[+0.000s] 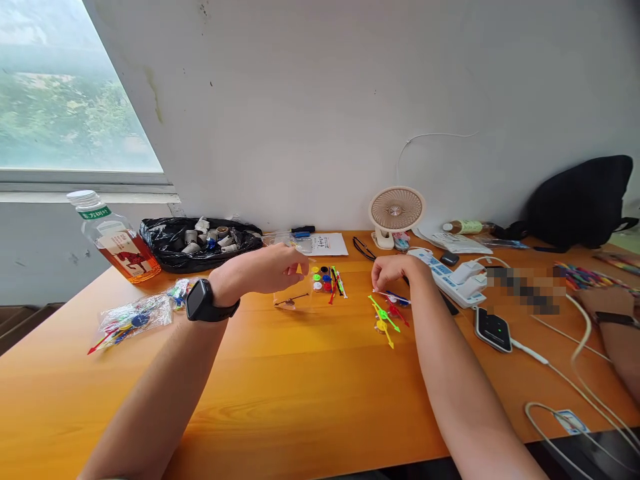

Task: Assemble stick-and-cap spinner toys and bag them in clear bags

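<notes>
My left hand (273, 270), with a black watch on its wrist, hovers over the table with its fingers curled together; I cannot make out what is in them. Beneath it a black arrow pointer (293, 301) lies by a clear plastic piece. Small coloured discs (317, 285) in rows and a bunch of coloured arrow pointers (337, 285) are just right of that hand. My right hand (393, 270) pinches downward on the end of a white arrow pointer (393, 296). Close below it are a green arrow spinner (384, 313), a yellow one (384, 328) and a red one (400, 311).
Bagged spinner parts (133, 320), a tea bottle (117, 240) and a black bag of grey pieces (200, 243) stand at left. A small fan (397, 210) is at the back. Right are a power strip (445, 277), cables, a black device (493, 329) and another person's arm (613, 320).
</notes>
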The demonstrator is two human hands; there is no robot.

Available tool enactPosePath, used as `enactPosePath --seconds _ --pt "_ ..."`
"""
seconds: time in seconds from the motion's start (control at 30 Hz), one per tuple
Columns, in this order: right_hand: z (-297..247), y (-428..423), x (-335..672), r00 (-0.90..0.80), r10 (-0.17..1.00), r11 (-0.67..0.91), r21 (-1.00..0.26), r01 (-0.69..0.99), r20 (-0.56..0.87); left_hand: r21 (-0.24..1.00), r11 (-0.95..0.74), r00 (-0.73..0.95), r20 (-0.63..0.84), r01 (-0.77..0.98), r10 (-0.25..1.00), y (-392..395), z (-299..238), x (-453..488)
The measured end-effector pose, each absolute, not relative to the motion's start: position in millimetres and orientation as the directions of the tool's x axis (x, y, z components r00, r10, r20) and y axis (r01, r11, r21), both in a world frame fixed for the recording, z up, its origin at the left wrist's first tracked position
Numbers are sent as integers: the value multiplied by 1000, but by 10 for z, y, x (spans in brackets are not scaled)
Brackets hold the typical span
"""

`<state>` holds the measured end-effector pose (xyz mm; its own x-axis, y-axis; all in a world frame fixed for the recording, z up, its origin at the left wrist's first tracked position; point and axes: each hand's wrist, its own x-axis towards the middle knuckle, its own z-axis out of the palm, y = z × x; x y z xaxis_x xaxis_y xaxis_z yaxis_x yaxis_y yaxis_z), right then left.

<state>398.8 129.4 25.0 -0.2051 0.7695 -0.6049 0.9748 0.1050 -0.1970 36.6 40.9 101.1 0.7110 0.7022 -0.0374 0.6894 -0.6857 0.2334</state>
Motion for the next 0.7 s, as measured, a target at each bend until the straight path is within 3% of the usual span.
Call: enactPosePath --seconds 0.33,0.7 --pt "154 1334 3986 -173 767 84 -170 982 -618 187 -693 703 13 696 711 470 952 301" --pt "391 1288 4102 -211 864 103 -251 963 -457 120 -644 645 38 755 763 531 980 193"
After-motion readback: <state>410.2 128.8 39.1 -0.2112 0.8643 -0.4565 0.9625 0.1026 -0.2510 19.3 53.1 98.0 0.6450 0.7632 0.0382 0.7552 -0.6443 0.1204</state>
